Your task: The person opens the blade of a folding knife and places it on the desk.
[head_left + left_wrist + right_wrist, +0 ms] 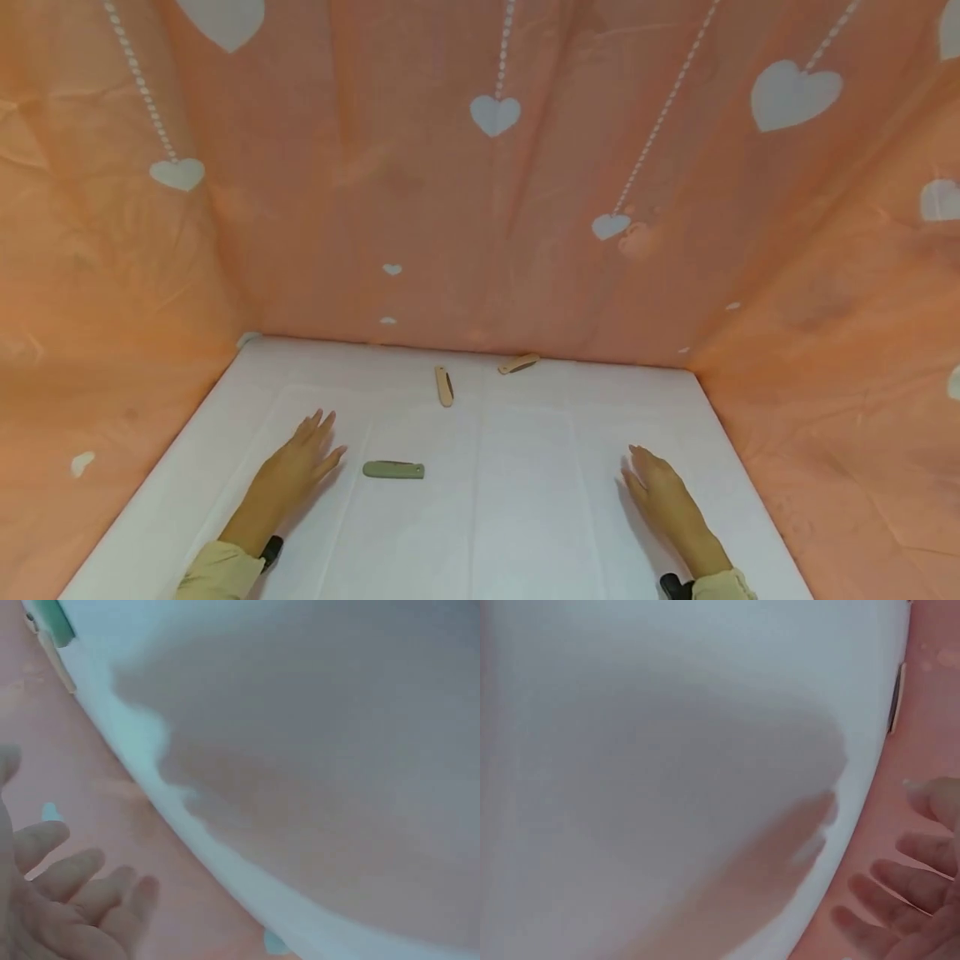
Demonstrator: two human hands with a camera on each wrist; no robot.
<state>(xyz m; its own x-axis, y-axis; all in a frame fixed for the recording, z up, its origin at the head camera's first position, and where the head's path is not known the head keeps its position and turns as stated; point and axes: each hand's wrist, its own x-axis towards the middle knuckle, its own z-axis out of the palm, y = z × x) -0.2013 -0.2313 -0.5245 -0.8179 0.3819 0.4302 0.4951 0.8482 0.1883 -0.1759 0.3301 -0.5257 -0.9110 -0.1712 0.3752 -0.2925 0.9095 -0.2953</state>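
A green folding knife [393,470], folded closed, lies flat on the white surface, its end with a small hole to the right. Just left of it, my left hand [296,467] is held with fingers spread and nothing in them. Farther back lie two beige folding knives, one nearly upright in the view [444,387] and one slanted by the back edge [519,364]. My right hand [663,496] is off to the right, holding nothing, fingers loosely extended. In the wrist views, the left fingers [71,874] and right fingers [900,889] are apart and touch no knife.
White sheeting [525,517] with fold creases covers the table. An orange curtain [450,208] with white hearts rises behind it and along both sides. A dark wrist strap [272,552] shows at the left cuff, another [675,587] at the right.
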